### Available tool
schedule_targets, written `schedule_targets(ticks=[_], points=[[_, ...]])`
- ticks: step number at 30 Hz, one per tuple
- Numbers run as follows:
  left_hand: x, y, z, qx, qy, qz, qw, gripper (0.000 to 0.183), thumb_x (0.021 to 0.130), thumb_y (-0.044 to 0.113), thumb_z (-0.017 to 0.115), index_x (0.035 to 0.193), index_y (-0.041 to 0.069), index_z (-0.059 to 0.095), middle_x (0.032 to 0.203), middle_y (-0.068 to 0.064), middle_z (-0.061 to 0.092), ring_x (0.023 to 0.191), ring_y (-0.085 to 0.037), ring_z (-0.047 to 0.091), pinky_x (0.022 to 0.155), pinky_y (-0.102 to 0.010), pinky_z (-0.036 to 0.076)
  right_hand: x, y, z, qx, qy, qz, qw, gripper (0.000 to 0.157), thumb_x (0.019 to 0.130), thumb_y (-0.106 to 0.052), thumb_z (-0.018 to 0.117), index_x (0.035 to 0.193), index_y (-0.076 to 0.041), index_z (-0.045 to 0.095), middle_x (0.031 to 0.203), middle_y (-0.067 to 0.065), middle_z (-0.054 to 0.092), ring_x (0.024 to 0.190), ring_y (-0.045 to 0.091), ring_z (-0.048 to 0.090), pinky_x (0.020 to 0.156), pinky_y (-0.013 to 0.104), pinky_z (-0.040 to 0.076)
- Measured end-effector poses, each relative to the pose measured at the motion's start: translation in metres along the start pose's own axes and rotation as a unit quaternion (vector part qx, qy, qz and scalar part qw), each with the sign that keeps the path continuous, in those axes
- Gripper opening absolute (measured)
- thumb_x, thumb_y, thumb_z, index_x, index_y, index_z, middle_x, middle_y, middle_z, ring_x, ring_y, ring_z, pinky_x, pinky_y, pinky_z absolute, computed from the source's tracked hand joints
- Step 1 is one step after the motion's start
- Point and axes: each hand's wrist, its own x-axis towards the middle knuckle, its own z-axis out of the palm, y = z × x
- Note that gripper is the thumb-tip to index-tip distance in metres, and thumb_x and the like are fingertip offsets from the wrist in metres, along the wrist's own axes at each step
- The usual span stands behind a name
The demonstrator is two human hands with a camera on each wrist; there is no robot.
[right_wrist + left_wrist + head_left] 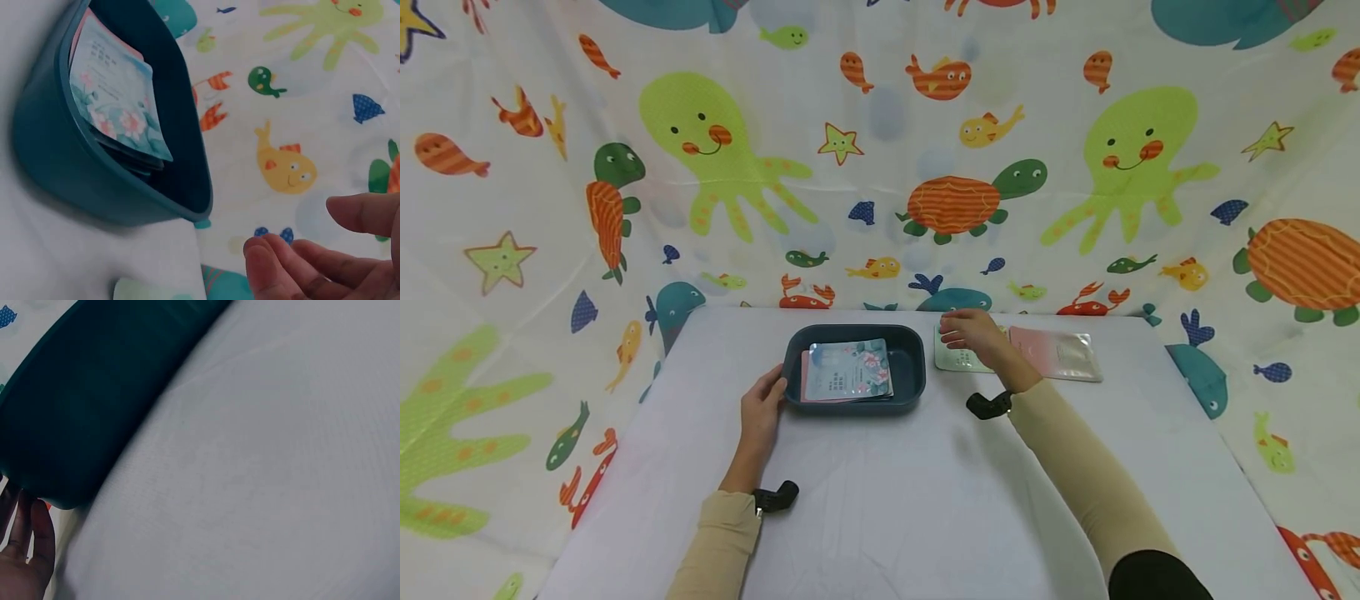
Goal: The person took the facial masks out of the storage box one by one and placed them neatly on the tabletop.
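A dark teal plastic bin [910, 367] sits on the white table. Inside it lies a small stack of flat sachets, a pale blue floral sachet [848, 369] on top and a pink edge showing beneath. My left hand [762, 414] is at the bin's left end, its fingers [42, 528] touching the outer wall. To the right of the bin, my right hand [977, 335] is over a green-and-white sachet [958, 358], partly covering it in the head view. Its thumb and fingers are apart with nothing between them in the right wrist view.
A pink-and-silver sachet [1060, 354] lies to the right of the green one, partly behind the right wrist. Behind the table [865, 500] hangs a cloth [880, 167] printed with sea animals. Each wrist wears a black camera mount [988, 406].
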Motion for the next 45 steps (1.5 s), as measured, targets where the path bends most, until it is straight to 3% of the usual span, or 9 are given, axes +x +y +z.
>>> schedule_targets(ticks=[5, 12, 16, 24, 34, 45], points=[[0.0, 0.001, -0.001, 0.002, 0.0, 0.005, 1.0, 0.045, 0.102, 0.028, 0.05, 0.144, 0.011, 0.046, 0.148, -0.006, 0.048, 0.133, -0.017, 0.048, 0.107, -0.027, 0.043, 0.004, -0.003, 0.011, -0.003, -0.003, 0.006, 1.0, 0.044, 0.102, -0.021, 0.05, 0.139, 0.002, 0.048, 0.135, 0.024, 0.055, 0.119, 0.036, 0.059, 0.103, 0.042, 0.049], [0.005, -0.002, -0.001, 0.007, 0.005, 0.009, 0.9999, 0.046, 0.102, 0.03, 0.05, 0.145, 0.012, 0.046, 0.148, -0.006, 0.048, 0.134, -0.018, 0.048, 0.091, -0.006, 0.046, 0.015, 0.0, 0.032, -0.012, 0.0, 0.024, 1.0, 0.039, 0.101, -0.019, 0.051, 0.134, 0.002, 0.052, 0.129, 0.022, 0.06, 0.111, 0.032, 0.063, 0.096, 0.038, 0.054], [0.004, -0.001, -0.001, 0.006, 0.006, 0.009, 0.9999, 0.045, 0.102, 0.028, 0.05, 0.144, 0.011, 0.047, 0.148, -0.007, 0.049, 0.133, -0.019, 0.049, 0.087, -0.004, 0.045, 0.02, 0.002, 0.044, -0.023, 0.001, 0.037, 0.999, 0.036, 0.1, -0.019, 0.053, 0.13, 0.0, 0.056, 0.124, 0.02, 0.062, 0.103, 0.028, 0.065, 0.092, 0.036, 0.056], [0.003, 0.0, -0.001, 0.009, 0.009, 0.013, 0.9998, 0.044, 0.102, 0.025, 0.05, 0.143, 0.01, 0.048, 0.146, -0.008, 0.051, 0.131, -0.02, 0.05, 0.083, -0.002, 0.044, 0.022, 0.0, 0.065, -0.028, -0.016, 0.027, 0.999, 0.038, 0.099, -0.017, 0.055, 0.131, 0.003, 0.055, 0.124, 0.022, 0.062, 0.106, 0.03, 0.065, 0.096, 0.037, 0.054], [0.004, -0.001, -0.001, 0.01, 0.004, 0.027, 0.9996, 0.044, 0.102, 0.025, 0.05, 0.143, 0.009, 0.047, 0.145, -0.011, 0.051, 0.129, -0.023, 0.052, 0.083, -0.003, 0.047, 0.031, 0.008, 0.085, -0.058, -0.038, 0.038, 0.997, 0.034, 0.098, -0.018, 0.057, 0.125, 0.003, 0.058, 0.117, 0.019, 0.064, 0.096, 0.024, 0.065, 0.087, 0.032, 0.057], [0.001, -0.003, -0.001, 0.019, 0.002, 0.025, 0.9995, 0.045, 0.102, 0.028, 0.05, 0.144, 0.01, 0.047, 0.146, -0.011, 0.05, 0.129, -0.024, 0.051, 0.082, -0.002, 0.045, 0.023, 0.01, 0.103, -0.155, -0.04, 0.042, 0.986, 0.027, 0.095, -0.015, 0.06, 0.112, 0.004, 0.067, 0.098, 0.014, 0.067, 0.077, 0.02, 0.062, 0.072, 0.026, 0.058]])
